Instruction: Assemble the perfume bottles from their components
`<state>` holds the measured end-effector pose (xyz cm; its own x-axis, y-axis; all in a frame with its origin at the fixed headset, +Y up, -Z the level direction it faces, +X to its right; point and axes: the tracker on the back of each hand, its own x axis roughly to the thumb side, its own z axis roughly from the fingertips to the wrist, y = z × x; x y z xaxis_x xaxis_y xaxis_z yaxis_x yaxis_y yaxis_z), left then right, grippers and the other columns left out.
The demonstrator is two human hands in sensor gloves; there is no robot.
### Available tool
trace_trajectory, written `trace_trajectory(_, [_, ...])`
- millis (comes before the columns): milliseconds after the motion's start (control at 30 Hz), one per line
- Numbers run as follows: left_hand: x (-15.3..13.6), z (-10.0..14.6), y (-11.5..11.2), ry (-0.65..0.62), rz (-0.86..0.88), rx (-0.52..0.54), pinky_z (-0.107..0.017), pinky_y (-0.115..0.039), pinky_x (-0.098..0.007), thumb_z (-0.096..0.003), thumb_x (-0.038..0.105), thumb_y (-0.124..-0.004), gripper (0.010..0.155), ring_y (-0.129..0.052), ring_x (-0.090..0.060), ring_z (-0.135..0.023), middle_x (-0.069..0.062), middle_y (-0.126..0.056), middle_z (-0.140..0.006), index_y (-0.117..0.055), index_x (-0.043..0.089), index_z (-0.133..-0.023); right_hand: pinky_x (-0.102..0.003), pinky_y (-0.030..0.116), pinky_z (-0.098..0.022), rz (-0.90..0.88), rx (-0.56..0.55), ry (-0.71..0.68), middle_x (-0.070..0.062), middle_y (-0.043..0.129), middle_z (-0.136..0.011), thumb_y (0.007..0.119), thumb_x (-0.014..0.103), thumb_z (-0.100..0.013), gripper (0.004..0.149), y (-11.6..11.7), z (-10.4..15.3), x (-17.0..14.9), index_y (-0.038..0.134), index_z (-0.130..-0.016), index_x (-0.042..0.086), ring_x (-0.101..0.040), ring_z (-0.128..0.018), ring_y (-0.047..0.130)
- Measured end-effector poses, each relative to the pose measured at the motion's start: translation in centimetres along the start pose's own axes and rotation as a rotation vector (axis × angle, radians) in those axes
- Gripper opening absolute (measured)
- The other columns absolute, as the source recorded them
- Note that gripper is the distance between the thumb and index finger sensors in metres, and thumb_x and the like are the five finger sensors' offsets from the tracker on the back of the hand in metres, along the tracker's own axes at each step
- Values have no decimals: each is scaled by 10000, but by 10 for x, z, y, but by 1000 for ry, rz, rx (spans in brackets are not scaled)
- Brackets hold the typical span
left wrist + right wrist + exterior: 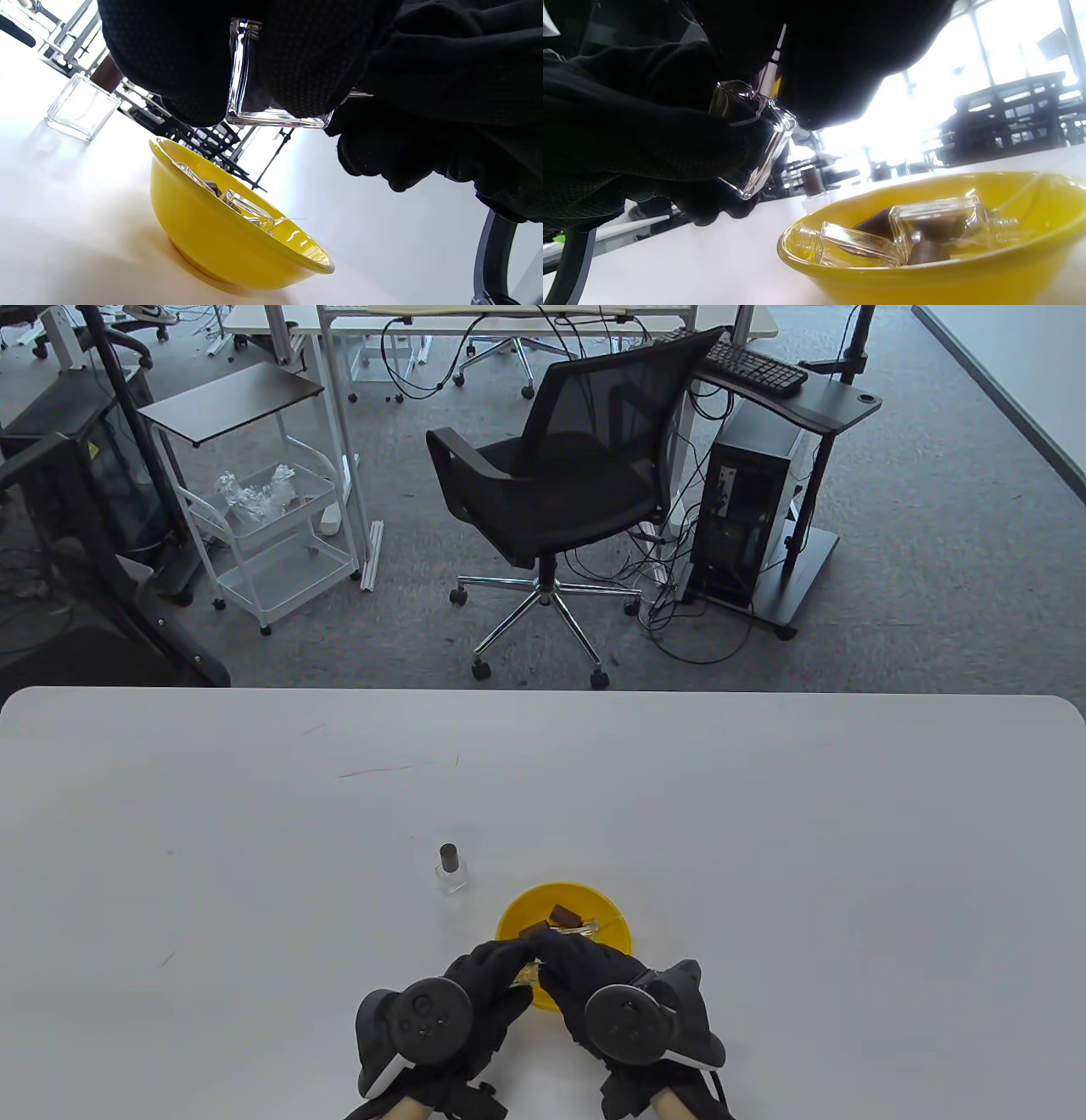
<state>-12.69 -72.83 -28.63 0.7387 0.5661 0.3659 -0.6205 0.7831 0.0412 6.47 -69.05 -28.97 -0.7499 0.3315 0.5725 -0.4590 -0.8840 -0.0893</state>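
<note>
Hands meeting above near rim of yellow bowl [607,903]: left hand [475,984] gripping clear square glass bottle [254,84], neck pointing toward right hand [585,976], whose fingers are closing there; contents hidden.

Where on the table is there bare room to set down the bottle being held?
Bare tabletop lies right of the yellow bowl, also left of the finished bottle and across the far half. It is crowded where the left hand and right hand meet over the bowl's near rim, gripping a clear bottle.
</note>
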Motion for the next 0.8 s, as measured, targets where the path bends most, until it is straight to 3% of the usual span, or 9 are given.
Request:
trace_trajectory(167, [0, -3, 1, -8, 14, -12, -525, -821, -397, -464, 301, -876, 540, -912, -327, -705, -56, -826, -962, -735, 323, -985, -360, 810, -331, -132, -42, 98, -178, 925, -710, 685, 284, -612, 428, 6, 1, -6, 651, -970, 53, -255, -437, 972])
trace_trajectory(267, [5, -6, -1, -30, -47, -23, -522, -823, -392, -464, 306, -874, 542, -916, -321, -698, -49, -828, -960, -734, 323, -987, -320, 818, -258, -76, -69, 134, -98, 974, -584, 670, 332, -615, 413, 7, 2, -10, 696, -921, 56, -198, -336, 983])
trace_trajectory(400, [6, -8, -2, -21, 9, -21, -518, -827, -386, -461, 311, -870, 544, -919, -315, -696, -46, -830, -958, -731, 322, -987, -291, 809, -154, -28, -153, 211, 22, 984, -432, 648, 418, -612, 460, 7, 3, -12, 775, -826, 31, -150, -192, 972])
trace_trajectory(600, [12, -4, -2, -64, 15, -10, -506, -833, -378, -459, 317, -870, 548, -924, -312, -677, -46, -834, -950, -734, 309, -991, -275, 792, -71, 10, -207, 280, 103, 960, -256, 610, 495, -619, 472, 4, 6, -14, 893, -631, 118, -116, -60, 938])
trace_trajectory(667, [13, -3, -3, -58, 33, -9, -499, -834, -375, -460, 320, -870, 550, -925, -312, -667, -49, -838, -945, -735, 301, -993, -280, 801, -106, 43, -242, 286, 87, 970, -304, 615, 510, -620, 450, 4, 8, -12, 869, -670, 141, -128, -108, 953])
trace_trajectory(733, [13, -3, -5, -51, 58, -20, -495, -836, -372, -460, 323, -870, 550, -928, -310, -660, -49, -840, -941, -738, 289, -994, -312, 812, -245, 61, -281, 254, 2, 959, -538, 644, 481, -619, 422, 5, 8, -9, 749, -836, 136, -189, -302, 974])
trace_trajectory(800, [13, -3, -7, -48, 61, -33, -492, -839, -370, -459, 326, -870, 552, -932, -307, -656, -47, -844, -940, -741, 278, -994, -322, 792, -327, 56, -282, 198, -27, 878, -698, 669, 399, -627, 391, 6, 7, -5, 632, -925, 149, -221, -425, 940])
